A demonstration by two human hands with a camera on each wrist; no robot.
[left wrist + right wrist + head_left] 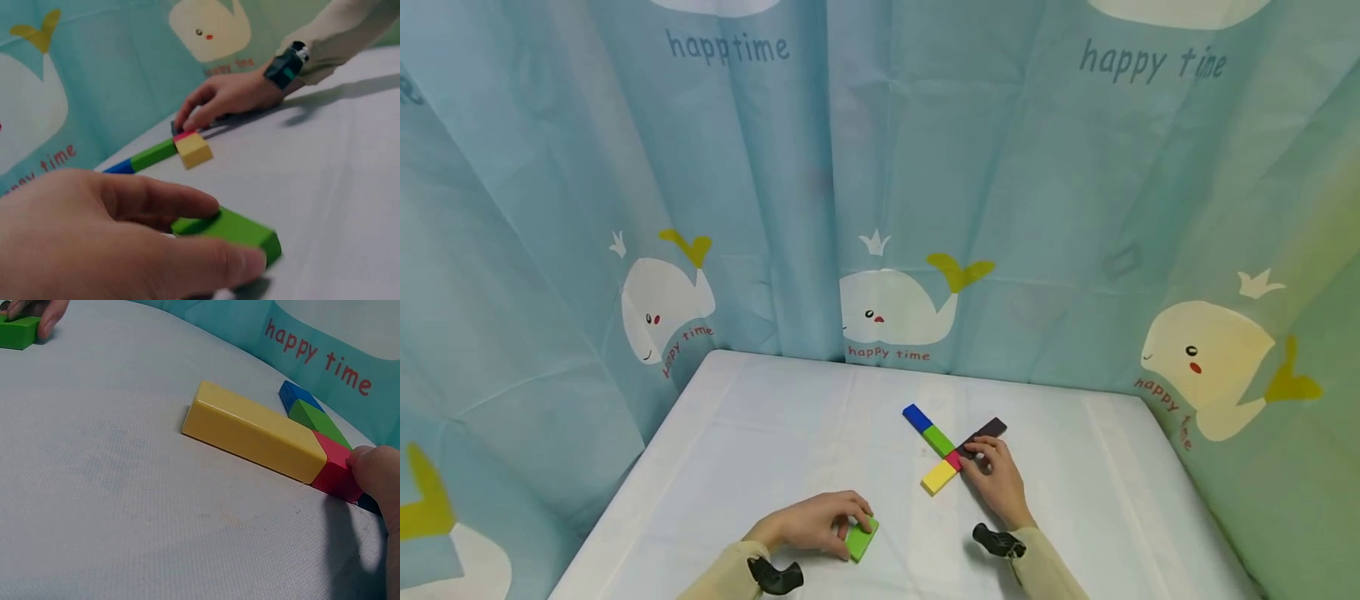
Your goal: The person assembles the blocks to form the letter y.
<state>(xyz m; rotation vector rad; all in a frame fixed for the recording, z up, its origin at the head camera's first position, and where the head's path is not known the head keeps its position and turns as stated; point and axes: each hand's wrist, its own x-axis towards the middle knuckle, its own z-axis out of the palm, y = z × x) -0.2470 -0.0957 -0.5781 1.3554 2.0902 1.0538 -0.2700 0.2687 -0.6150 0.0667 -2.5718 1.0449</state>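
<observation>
In the head view my left hand pinches a flat green block low over the white table, thumb on one side and fingers on the other. My right hand is at the middle of a cross-like set of blocks, fingers curled over the black block. In the right wrist view its thumb touches the small red block. A yellow block butts against the red one. Another green block and a blue block run in line from the centre toward the back left.
A white cloth covers the table. Behind and beside it hangs a light blue curtain printed with whales. Each wrist wears a black strap-on device, the left one and the right one.
</observation>
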